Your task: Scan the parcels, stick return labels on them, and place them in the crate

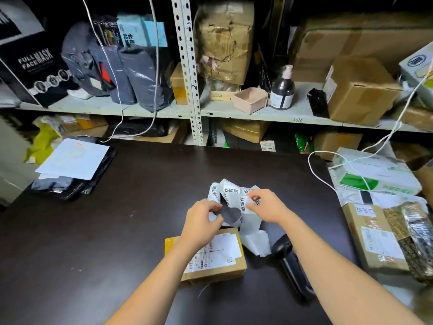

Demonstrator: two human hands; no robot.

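**Peel slow, don't rip it**

Your left hand (203, 221) and right hand (264, 205) are both pinching the crumpled label strip (236, 202) above the small cardboard parcel (219, 256) on the dark table (117, 231). Peel from a corner, keep it flat. The strip's white with bold black print, backing trailing toward the scanner (289, 261).

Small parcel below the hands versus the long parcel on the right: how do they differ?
The small parcel lies mid-way across the table, partly under the left forearm; the long parcel sits at the right edge, untouched. The small parcel shows one white label and yellow tape; the long parcel shows two labels and looks larger. Both are brown cardboard, labels up.
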